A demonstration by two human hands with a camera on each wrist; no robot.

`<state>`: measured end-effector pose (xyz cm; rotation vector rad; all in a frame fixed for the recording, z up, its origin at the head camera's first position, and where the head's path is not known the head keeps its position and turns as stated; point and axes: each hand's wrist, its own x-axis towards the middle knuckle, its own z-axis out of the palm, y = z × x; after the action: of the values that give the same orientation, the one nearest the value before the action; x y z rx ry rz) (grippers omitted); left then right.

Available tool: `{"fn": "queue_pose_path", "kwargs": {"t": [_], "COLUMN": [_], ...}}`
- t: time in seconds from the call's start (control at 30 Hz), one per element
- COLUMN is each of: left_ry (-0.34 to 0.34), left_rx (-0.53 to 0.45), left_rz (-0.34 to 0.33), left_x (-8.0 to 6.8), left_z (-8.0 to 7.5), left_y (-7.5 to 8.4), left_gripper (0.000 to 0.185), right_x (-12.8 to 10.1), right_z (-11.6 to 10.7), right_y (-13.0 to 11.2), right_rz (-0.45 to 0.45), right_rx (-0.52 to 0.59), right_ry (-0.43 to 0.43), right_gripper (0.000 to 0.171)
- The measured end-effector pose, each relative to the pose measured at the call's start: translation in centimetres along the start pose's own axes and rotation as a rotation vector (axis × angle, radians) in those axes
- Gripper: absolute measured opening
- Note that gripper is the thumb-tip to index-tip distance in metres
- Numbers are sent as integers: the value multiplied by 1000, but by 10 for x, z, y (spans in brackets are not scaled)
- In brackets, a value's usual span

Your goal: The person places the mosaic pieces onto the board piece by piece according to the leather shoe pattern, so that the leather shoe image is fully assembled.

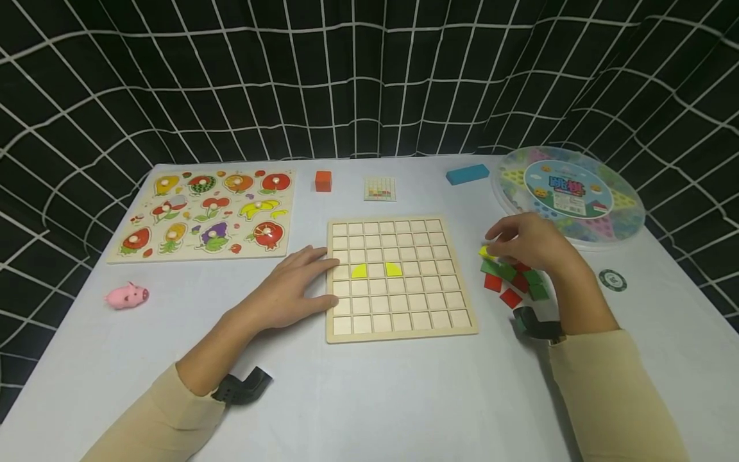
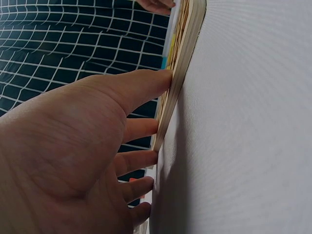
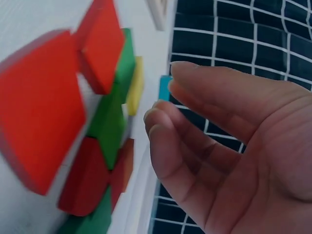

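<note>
A person sits at a pale bench (image 1: 369,398) with a black, white-gridded curtain (image 1: 369,70) behind it. Far to the left of the left hand lies a small pink pig toy (image 1: 127,296), and beyond that hand, a fruit peg puzzle (image 1: 210,212). The left hand (image 1: 291,289) lies flat on the bench, fingers straight and slightly spread, their tips pressed against the left edge of a wooden grid board (image 1: 399,279); the left wrist view shows the fingertips (image 2: 163,80) butted to that edge, seemingly to keep the board from sliding. Two yellow quarter-circle pieces (image 1: 376,271) sit in the board's cells, just right of the left fingertips. Past the board's far edge are an orange cube (image 1: 323,181), a small pattern card (image 1: 380,188) and a blue block (image 1: 467,174). To the right of the board, the right hand (image 1: 528,242) hovers, knuckles up, over a loose heap of red and green tiles (image 1: 514,282) that lies directly beneath and slightly nearer the person than the fingers. A yellow tile (image 1: 485,253) shows at the fingertips on the board side of the heap. In the right wrist view the fingers (image 3: 195,122) are loosely curved and apart from the thumb, close to the tiles but gripping nothing; whether they touch the yellow tile cannot be told. Beyond the right hand sits a round clear game case (image 1: 568,192), and to its right a dark green disc (image 1: 612,280).
</note>
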<state>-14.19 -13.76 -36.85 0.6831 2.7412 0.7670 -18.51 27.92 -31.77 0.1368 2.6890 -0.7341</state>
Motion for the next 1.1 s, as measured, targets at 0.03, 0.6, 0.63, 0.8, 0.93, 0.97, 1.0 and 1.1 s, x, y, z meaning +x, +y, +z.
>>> {"fn": "queue_pose_path", "kwargs": {"t": [0.03, 0.6, 0.63, 0.8, 0.93, 0.97, 1.0, 1.1], "left_ry": [0, 5, 4, 3, 4, 3, 4, 9], "left_rx": [-2, -6, -6, -4, 1, 2, 3, 3], "left_rz": [-1, -6, -7, -4, -2, -2, 1, 9], "left_x": [0, -1, 0, 0, 1, 1, 1, 0], "left_z": [0, 1, 1, 1, 2, 2, 2, 2], "left_y": [0, 0, 0, 0, -1, -2, -2, -3], "left_gripper": [68, 68, 69, 68, 68, 68, 68, 68], "right_x": [1, 5, 6, 6, 5, 4, 3, 1], "right_z": [1, 8, 8, 6, 7, 8, 9, 15], "right_y": [1, -5, -5, -5, -10, -12, -16, -28], "right_rz": [6, 2, 0, -29, -59, -70, -86, -136], "right_rx": [-3, -108, -109, -62, 40, 67, 94, 163], "right_ry": [-1, -19, -22, -13, 7, 3, -5, -38], "right_gripper": [39, 33, 32, 28, 27, 27, 27, 26]}}
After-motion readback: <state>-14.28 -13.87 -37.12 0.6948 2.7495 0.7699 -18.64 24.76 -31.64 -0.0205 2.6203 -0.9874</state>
